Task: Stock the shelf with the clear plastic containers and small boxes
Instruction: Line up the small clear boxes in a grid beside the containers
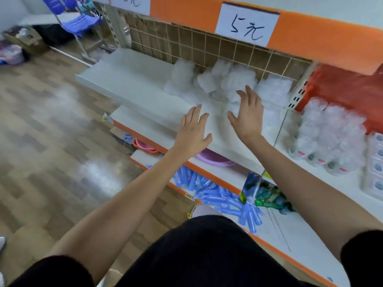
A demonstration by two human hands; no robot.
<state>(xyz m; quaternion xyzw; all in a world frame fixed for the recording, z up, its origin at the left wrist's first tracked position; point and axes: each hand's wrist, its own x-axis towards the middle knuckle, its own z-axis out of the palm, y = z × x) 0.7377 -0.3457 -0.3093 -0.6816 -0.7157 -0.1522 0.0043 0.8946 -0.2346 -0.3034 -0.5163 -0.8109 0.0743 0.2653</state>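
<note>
Your right hand (pixel 247 112) hovered, fingers (pixel 249 93) spread and holding nothing. The blurred containers (pixel 209 79) lay just beyond it at the shelf (pixel 132 79) back, centre frame. Your left hand (pixel 193 129), likewise spread and empty, was farther off.

Black short sleeves (pixel 362 253); black clothing (pixel 196 255); forearms (pixel 128 204) bare.

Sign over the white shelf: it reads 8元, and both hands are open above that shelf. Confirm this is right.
One detail is wrong. The sign reads 5元, not 8元, as the head view shows. The rest stands: the left hand and the right hand are both open above the white shelf.
</note>
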